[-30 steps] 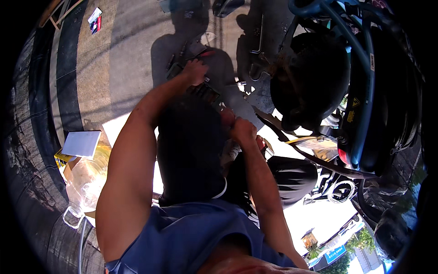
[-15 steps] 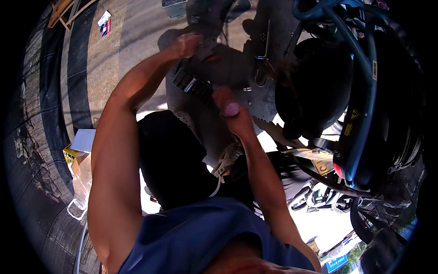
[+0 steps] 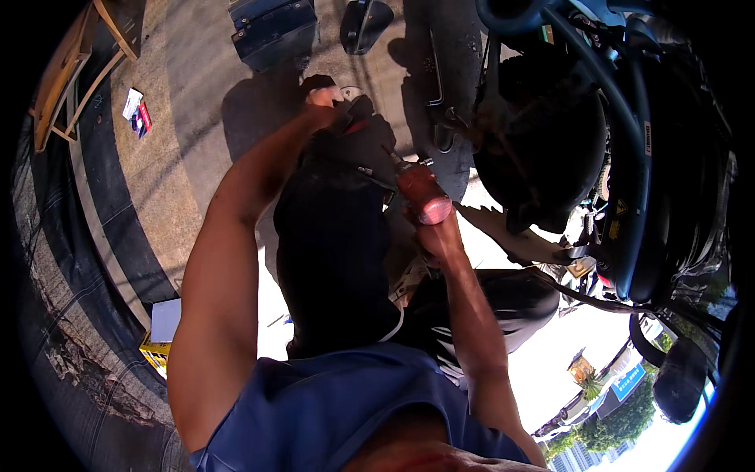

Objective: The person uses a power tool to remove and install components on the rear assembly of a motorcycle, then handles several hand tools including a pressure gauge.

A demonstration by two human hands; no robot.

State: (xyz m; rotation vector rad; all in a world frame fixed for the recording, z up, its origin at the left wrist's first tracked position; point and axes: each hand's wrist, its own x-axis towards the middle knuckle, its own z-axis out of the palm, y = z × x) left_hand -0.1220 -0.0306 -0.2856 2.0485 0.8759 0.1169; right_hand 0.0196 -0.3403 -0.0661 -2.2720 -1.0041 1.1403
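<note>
In my right hand [image 3: 437, 236] is a red power drill [image 3: 425, 193], seen from its back end, its slim nose pointing up and to the left. My left hand [image 3: 322, 97] reaches forward over the shaded ground, fingers closed. Against it is a dark flat piece with a red patch [image 3: 356, 126]; deep shadow hides what it is and how it is held. A small round pale piece [image 3: 351, 93] shows just beside these fingers. My dark-trousered knee [image 3: 334, 236] covers the ground between my arms.
A dark blue toolbox [image 3: 274, 33] stands ahead, beside a dark rounded object [image 3: 366, 25]. On the right are a blue vehicle frame [image 3: 638, 157] and a large black wheel [image 3: 543, 149]. A bent metal rod [image 3: 435, 79] lies nearby. Wooden legs [image 3: 67, 71] stand far left.
My view has shifted and my knee now covers the case of sockets seen before. The drill has come into plainer sight in my right hand, farther right. My left hand stays by the dark piece.
</note>
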